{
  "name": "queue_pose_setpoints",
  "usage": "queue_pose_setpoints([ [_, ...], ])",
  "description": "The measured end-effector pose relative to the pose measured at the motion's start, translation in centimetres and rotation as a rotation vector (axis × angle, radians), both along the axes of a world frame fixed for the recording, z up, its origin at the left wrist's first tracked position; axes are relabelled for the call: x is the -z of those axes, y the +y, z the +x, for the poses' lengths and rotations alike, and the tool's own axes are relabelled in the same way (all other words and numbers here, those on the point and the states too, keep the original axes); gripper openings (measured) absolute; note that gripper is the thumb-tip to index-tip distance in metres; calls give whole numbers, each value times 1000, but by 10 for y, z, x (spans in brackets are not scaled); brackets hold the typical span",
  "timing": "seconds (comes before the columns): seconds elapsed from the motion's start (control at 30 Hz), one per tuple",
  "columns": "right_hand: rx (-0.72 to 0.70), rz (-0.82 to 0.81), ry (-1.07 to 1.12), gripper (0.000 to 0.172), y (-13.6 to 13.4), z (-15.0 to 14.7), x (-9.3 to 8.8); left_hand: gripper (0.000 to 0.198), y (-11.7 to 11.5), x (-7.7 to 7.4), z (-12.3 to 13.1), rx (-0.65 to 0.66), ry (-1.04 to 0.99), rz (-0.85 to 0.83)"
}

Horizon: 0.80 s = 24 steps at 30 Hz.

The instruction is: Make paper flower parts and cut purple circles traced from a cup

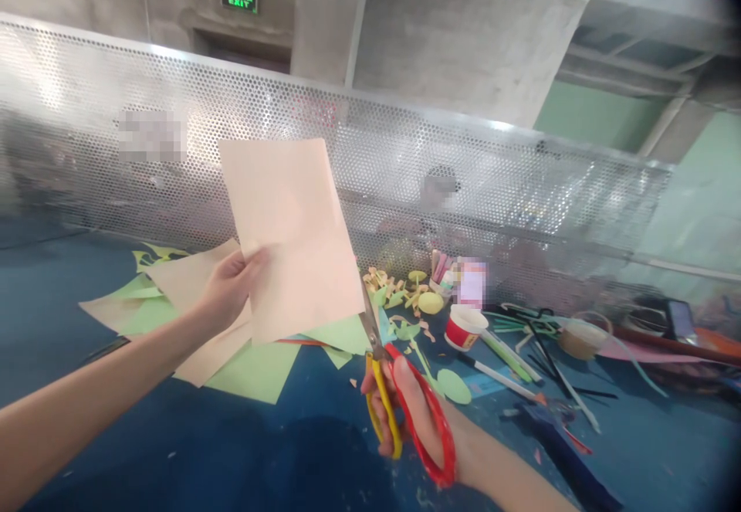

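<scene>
My left hand [235, 284] pinches a pale peach sheet of paper [295, 226] by its left edge, holding it up off the table. The sheet looks folded or doubled along its right side. In my right hand [399, 396] is a pair of scissors [431, 435] with one red and one yellow handle loop. My fingers pass through both loops. The scissor blades point up at the paper's lower right corner; whether they touch it I cannot tell. Beneath the sheet lies a loose pile of green paper [255, 369] and peach paper.
Yellow and green paper scraps [399, 292] lie behind the scissors. A red and white paper cup [465, 327] stands to their right, near several pens [503, 377] and a dark blue folded item [567, 450]. A perforated metal screen [370, 164] borders the blue table [231, 450].
</scene>
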State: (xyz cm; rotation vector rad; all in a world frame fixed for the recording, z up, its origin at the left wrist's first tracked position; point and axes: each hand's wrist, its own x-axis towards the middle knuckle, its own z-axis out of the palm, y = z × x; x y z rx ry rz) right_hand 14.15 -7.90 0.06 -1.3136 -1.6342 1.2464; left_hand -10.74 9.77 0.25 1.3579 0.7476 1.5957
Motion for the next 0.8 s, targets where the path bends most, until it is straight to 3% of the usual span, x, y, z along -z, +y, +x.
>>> queue_pose_setpoints([
  [0.27,35,-90,70,49,-1,-3,-6,31,-5,-1,2,17,-6,-17],
  [0.8,71,-123,101,56,-4,-6,-8,37,-5,-1,0,11,14,-14],
])
